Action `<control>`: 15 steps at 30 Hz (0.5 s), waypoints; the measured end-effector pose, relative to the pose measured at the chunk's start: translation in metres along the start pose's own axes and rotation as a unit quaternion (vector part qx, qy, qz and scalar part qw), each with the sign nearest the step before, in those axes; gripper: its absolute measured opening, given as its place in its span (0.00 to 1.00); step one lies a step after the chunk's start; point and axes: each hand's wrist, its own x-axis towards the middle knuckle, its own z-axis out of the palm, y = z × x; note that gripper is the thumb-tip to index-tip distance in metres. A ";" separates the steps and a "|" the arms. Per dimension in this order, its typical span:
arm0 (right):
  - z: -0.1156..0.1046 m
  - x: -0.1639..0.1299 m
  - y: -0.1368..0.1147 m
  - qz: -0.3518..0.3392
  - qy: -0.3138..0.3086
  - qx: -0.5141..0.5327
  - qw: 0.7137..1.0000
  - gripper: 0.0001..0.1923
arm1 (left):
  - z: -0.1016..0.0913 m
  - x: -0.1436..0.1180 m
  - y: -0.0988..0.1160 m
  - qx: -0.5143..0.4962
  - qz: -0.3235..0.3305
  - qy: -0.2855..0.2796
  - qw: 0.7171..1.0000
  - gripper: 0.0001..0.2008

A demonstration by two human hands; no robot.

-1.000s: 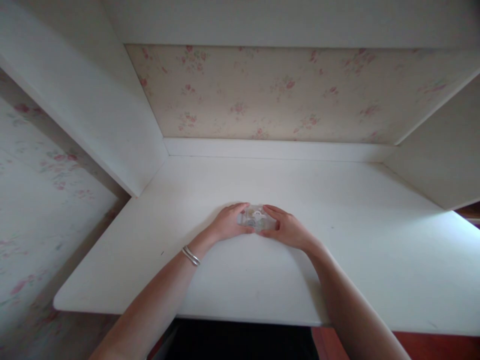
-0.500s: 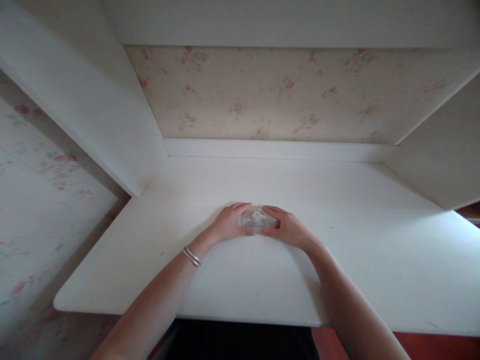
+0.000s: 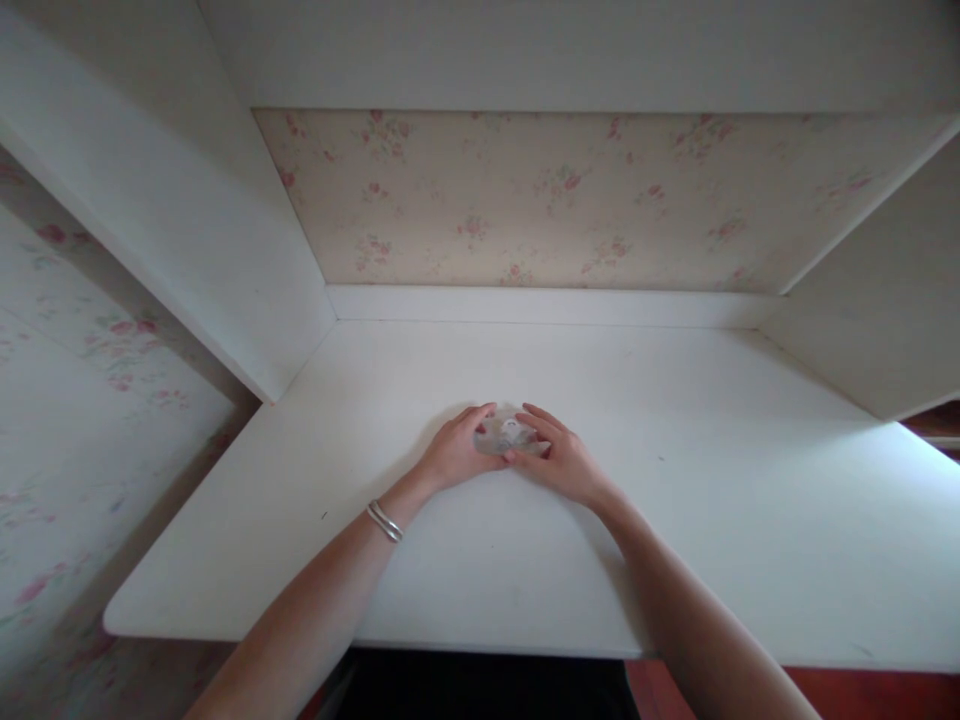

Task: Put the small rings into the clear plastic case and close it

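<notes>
A small clear plastic container with a whitish shape on top rests on the white desk, or just above it; I cannot tell which. My left hand curls round its left side, thumb at the near edge and fingers at the far edge. On the other side my right hand grips it, its thumb close to the left thumb at the near edge. What lies inside the container is too small to make out. Two silver bangles circle my left wrist.
The white desk has a rounded front left corner. White panels rise at its left and right, with an overhang above. Floral wallpaper covers the back wall. A tiny dark speck lies left of my forearm.
My right hand has shifted slightly left over the container, its fingers and thumb now covering more of it. The view has tilted up a little.
</notes>
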 end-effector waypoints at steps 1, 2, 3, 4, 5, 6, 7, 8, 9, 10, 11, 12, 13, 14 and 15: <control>0.003 0.000 0.000 0.006 0.007 0.011 1.000 0.30 | 0.001 0.000 0.001 -0.006 -0.003 0.009 1.000 0.41; 0.007 0.000 0.000 0.016 0.017 0.029 0.999 0.29 | 0.001 -0.001 0.001 -0.008 -0.003 0.018 1.000 0.40; 0.011 0.001 0.000 0.029 0.028 0.057 0.998 0.28 | 0.002 -0.001 0.003 -0.008 -0.003 0.025 1.000 0.40; 0.013 0.002 0.000 0.042 0.040 0.094 0.994 0.26 | 0.002 -0.002 0.004 -0.008 -0.003 0.032 0.999 0.40; 0.015 0.003 0.001 0.055 0.049 0.136 0.988 0.25 | 0.003 -0.003 0.005 -0.008 -0.004 0.036 0.999 0.40; 0.015 0.005 0.002 0.067 0.056 0.177 0.980 0.23 | 0.003 -0.003 0.006 -0.009 -0.004 0.038 0.999 0.41; 0.013 0.006 0.003 0.077 0.061 0.213 0.972 0.23 | 0.003 -0.003 0.007 -0.009 -0.005 0.038 0.999 0.43; 0.009 0.008 0.005 0.086 0.068 0.241 0.964 0.23 | 0.003 -0.004 0.008 -0.007 -0.005 0.037 0.999 0.44; 0.003 0.010 0.008 0.095 0.082 0.258 0.958 0.23 | 0.003 -0.004 0.008 -0.002 -0.004 0.035 0.999 0.45; -0.006 0.012 0.013 0.105 0.105 0.267 0.952 0.23 | 0.003 -0.004 0.008 0.005 -0.002 0.029 1.000 0.46; -0.017 0.013 0.021 0.112 0.145 0.265 0.947 0.24 | 0.003 -0.004 0.008 0.013 0.001 0.023 1.000 0.45; -0.029 0.014 0.031 0.118 0.200 0.250 0.940 0.24 | 0.003 -0.005 0.007 0.022 0.003 0.017 1.000 0.43; -0.042 0.013 0.043 0.125 0.257 0.218 0.933 0.25 | 0.003 -0.005 0.007 0.031 0.004 0.010 0.999 0.40; -0.056 0.013 0.058 0.141 0.313 0.178 0.922 0.25 | 0.003 -0.005 0.006 0.041 0.005 0.005 0.999 0.37; -0.068 0.011 0.074 0.159 0.362 0.134 0.909 0.24 | 0.003 -0.005 0.005 0.051 0.006 0.003 0.999 0.34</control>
